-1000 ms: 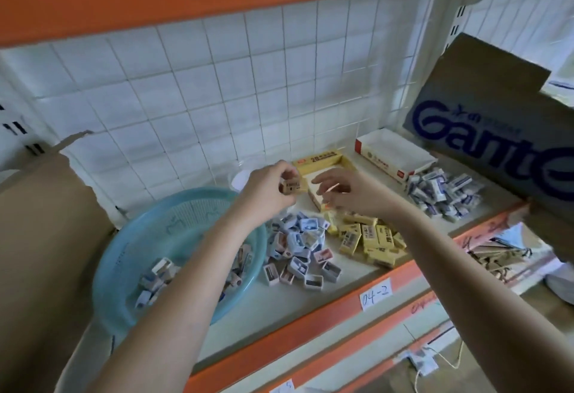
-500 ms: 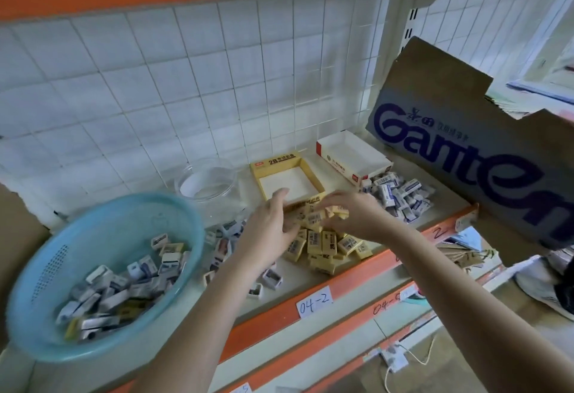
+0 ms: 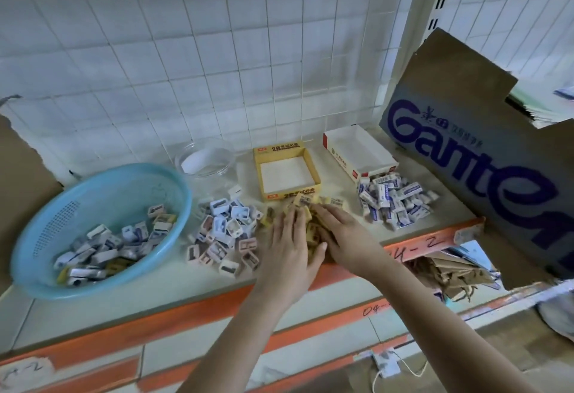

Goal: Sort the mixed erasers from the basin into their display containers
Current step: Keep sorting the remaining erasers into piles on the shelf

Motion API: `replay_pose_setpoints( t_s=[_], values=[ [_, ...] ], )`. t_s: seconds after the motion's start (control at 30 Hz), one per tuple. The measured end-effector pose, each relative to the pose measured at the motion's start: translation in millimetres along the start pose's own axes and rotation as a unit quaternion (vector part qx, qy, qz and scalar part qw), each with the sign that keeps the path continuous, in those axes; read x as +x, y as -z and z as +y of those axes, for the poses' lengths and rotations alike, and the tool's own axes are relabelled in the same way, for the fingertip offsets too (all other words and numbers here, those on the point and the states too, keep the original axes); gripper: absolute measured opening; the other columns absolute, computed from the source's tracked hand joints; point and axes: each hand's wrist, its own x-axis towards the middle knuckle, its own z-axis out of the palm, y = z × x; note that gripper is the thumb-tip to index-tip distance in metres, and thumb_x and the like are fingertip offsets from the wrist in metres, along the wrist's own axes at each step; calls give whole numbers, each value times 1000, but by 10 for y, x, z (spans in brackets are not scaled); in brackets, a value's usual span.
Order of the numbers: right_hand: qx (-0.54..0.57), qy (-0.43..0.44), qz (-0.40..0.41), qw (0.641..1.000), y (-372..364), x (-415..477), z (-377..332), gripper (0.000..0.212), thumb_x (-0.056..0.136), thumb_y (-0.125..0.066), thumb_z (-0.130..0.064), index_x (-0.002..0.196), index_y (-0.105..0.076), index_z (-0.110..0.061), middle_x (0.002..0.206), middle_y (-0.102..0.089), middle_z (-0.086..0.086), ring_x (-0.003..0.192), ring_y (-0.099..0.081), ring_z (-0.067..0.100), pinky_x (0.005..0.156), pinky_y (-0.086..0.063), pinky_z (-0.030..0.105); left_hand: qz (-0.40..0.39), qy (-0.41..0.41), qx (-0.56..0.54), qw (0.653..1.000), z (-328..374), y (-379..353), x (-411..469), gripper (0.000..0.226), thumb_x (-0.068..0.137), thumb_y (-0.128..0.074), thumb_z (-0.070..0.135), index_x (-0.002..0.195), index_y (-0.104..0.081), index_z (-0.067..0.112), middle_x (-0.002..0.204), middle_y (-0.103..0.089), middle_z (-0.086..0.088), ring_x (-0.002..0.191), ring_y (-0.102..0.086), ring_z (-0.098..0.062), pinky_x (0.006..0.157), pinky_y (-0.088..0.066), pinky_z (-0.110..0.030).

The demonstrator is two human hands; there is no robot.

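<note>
White-tiled wall [image 3: 186, 50] backs an orange-edged shelf [image 3: 93, 308] labelled "04-2". At right leans a cardboard box [image 3: 466, 156] printed "Gante". Mixed erasers [image 3: 102, 249] lie in the blue basin [image 3: 102, 193] at left. Left hand [image 3: 290, 246] and right hand [image 3: 344, 237], each grip spread flat, press on yellow erasers [image 3: 313, 231] heaped before the yellow box [image 3: 313, 172] marked "2B".

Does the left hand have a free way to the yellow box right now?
Probably yes: the left hand rests on the yellow erasers just in front of the yellow box, with nothing between.
</note>
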Motion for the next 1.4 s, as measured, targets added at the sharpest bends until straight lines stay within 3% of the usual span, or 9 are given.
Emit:
replay_pose_setpoints(
  t_s=[0.13,0.23,0.33,0.47,0.57,0.8,0.97,1.1,1.4],
  values=[
    [-22,-20,28,999,-58,-39,59,49,97,-42,-24,145,-33,-16,145,-41,7,132,-41,26,107,-34,32,104,-11,-20,994,58,-74,-43,53,91,-38,46,131,-43,12,137,-46,-6,133,-39,-29,108,-37,-44],
    [-52,-35,19,998,-61,-52,37,54,100,-34,-26,150,-18,-13,151,-30,6,139,-28,22,113,-20,29,154,-14,-22,988,68,-83,-33,41,86,-51,37,119,-51,12,125,-53,-4,127,-44,-25,104,-40,-38],
    [-54,-24,-4,998,-51,38,38,55,100,-26,-29,150,-13,-10,153,-25,9,140,-24,23,115,-14,31,125,12,5,992,70,-129,-5,50,91,-39,45,129,-45,13,139,-46,-7,136,-35,-26,110,-34,-40],
    [-27,16,-20,999,0,146,144,61,96,-14,-39,148,-23,-9,150,-31,10,139,-27,24,117,-19,36,39,37,0,999,104,-146,90,77,87,-9,62,151,-9,19,159,-5,-1,147,2,-23,120,-8,-43],
    [8,27,-41,999,44,159,191,49,102,-29,-27,149,-22,-13,152,-28,6,141,-21,19,117,-14,33,20,32,-8,999,128,-104,173,73,94,-23,55,151,4,18,159,10,1,145,16,-17,115,12,-32],
    [126,-22,15,992,74,124,200,43,98,-38,-33,135,-45,-14,139,-45,4,130,-40,21,110,-31,37,122,36,-80,989,95,-164,155,70,87,-28,57,140,-34,13,152,-26,-2,145,-15,-21,118,-17,-42],
    [27,-7,8,1000,21,153,198,46,98,-36,-36,141,-35,-19,145,-37,1,138,-27,19,116,-13,44,69,106,-85,988,106,-134,200,79,87,-29,63,149,-17,17,157,-15,-2,146,-7,-19,117,-3,-34],
    [15,-15,-2,1000,2,171,209,46,100,-34,-35,143,-32,-19,148,-33,1,139,-23,19,117,-15,42,51,141,-126,981,69,-75,209,72,92,-44,53,150,-14,22,158,-11,6,145,-5,-10,116,-3,-32],
    [29,-12,-14,999,28,154,198,50,98,-38,-40,143,-33,-19,149,-33,0,139,-23,19,116,-16,40,0,125,-128,984,-101,-8,163,75,90,-42,61,150,-10,31,158,-7,12,145,-3,-8,119,-4,-42]
  ],
)
